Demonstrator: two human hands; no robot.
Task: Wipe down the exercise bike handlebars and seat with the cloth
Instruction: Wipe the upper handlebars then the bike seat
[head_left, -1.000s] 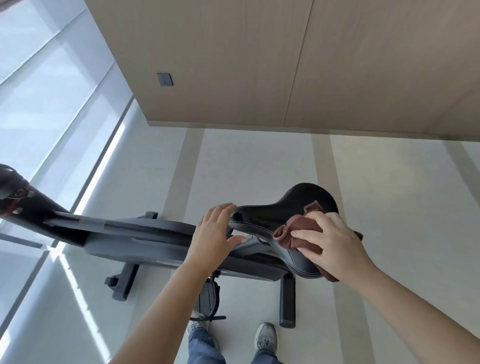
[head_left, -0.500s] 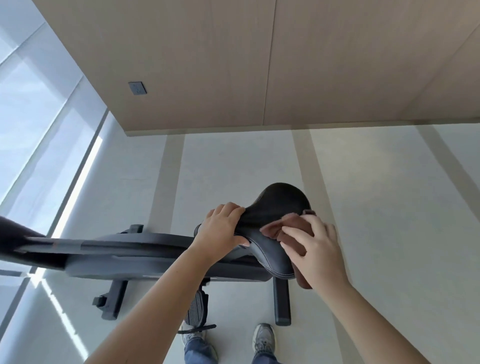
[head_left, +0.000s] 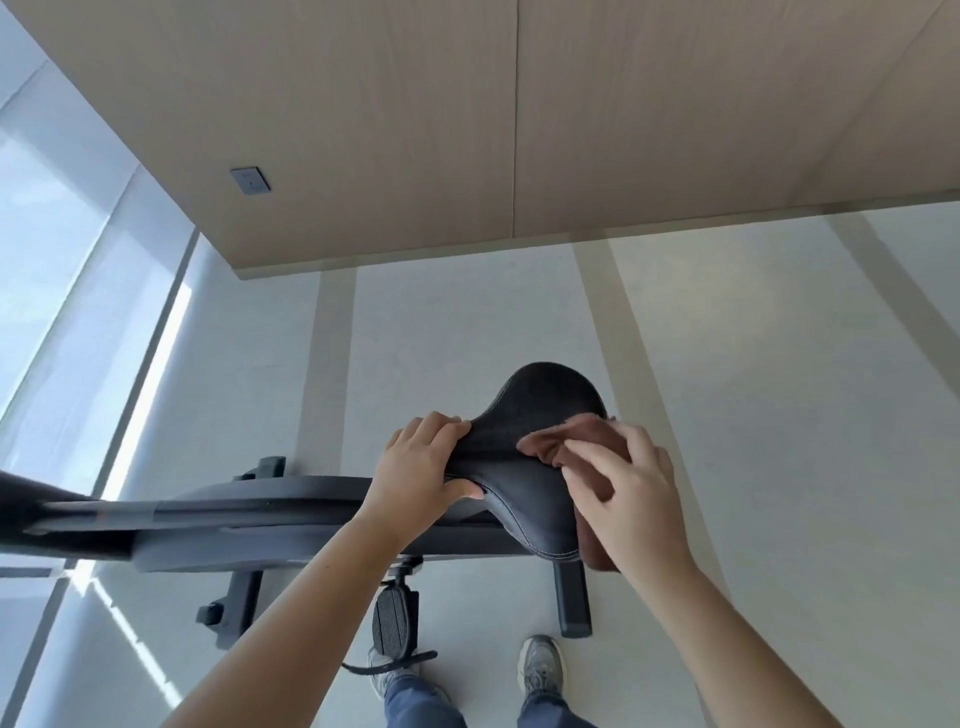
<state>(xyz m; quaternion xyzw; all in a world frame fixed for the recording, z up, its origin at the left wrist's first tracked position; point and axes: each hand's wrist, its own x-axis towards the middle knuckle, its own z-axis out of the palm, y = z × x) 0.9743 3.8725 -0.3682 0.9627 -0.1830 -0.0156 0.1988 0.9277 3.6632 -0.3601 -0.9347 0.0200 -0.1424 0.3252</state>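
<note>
Your left hand is gripping the nose of the seat, fingers curling over it, thumb beneath. Just right of it, your right hand is pressing the cloth onto the seat, fingers spread.

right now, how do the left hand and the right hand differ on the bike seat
The left hand touches the seat bare, at its narrow nose; the right hand has the brown cloth under it, at the seat's side. The left hand's fingers curl over the seat with the thumb under its edge; the right hand's fingers lie spread and fairly straight, pressing the cloth. Both hands are on the black seat.
</note>
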